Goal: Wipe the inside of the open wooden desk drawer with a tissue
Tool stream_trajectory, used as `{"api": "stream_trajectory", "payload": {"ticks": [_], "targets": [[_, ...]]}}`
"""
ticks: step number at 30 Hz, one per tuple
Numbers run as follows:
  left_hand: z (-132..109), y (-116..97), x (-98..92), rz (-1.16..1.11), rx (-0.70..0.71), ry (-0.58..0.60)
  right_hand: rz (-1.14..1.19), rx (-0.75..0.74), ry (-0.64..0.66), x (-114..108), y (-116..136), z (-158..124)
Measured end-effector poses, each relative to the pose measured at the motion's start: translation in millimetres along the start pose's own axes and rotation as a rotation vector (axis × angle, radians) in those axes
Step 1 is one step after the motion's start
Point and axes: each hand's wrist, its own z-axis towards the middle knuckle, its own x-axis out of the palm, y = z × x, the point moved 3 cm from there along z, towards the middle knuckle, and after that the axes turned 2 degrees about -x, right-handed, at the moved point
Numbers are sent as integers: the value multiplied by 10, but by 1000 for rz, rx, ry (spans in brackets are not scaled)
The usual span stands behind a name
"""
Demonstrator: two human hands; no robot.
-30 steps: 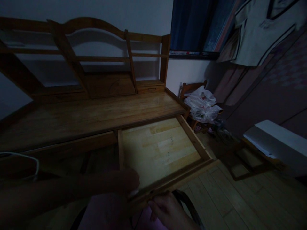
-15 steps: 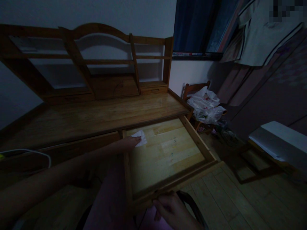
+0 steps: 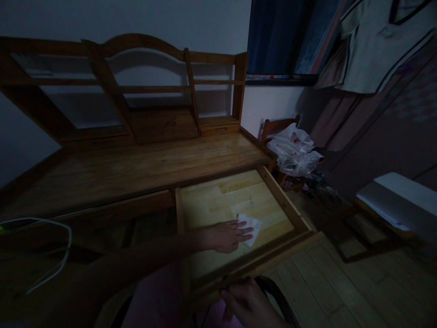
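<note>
A pulled-out wooden drawer (image 3: 309, 237) with a pale board bottom juts from the desk toward me. My left hand (image 3: 232, 234) reaches into it from the left, fingers spread flat and pressing on a white tissue (image 3: 251, 228). The tissue lies on the drawer bottom, toward its front right part, and sticks out past the fingertips. At the drawer's front, near its lower left, my right hand (image 3: 247, 298) is closed, fingers curled against the outer face. Exactly what part of the front it grips is hidden in the dark.
Behind the drawer stands a wooden desk (image 3: 164, 157) with a shelf hutch (image 3: 150, 89). A white cable (image 3: 70, 237) hangs at left. On the right are a chair with plastic bags (image 3: 293, 148), a stool with a white-and-grey box-like object (image 3: 392, 200), and hanging clothes (image 3: 372, 50).
My left hand has slid the tissue from the drawer's back left corner toward the front right. My right hand stays at the drawer front.
</note>
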Motion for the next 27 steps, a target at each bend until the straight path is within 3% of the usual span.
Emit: {"api": "stream_trajectory", "payload": {"ticks": [3,7,13,16,21,27], "targets": [[371,-42,140,21,24,-24,19,-2,9,-1,7,-8],[843,116,257,71,-78,-60,5,2,20,5,11,-13],[1240,350,-7,65,-365,-119,17,-2,13,-19,47,-5],[1275,326,-6,22,-340,-103,14,-20,9,-25,47,-14],[1185,197,217,9,-199,-115,12,24,-4,-27,38,-27],[807,-24,229,-69,60,-97,10,31,-12,-56,88,-32]]}}
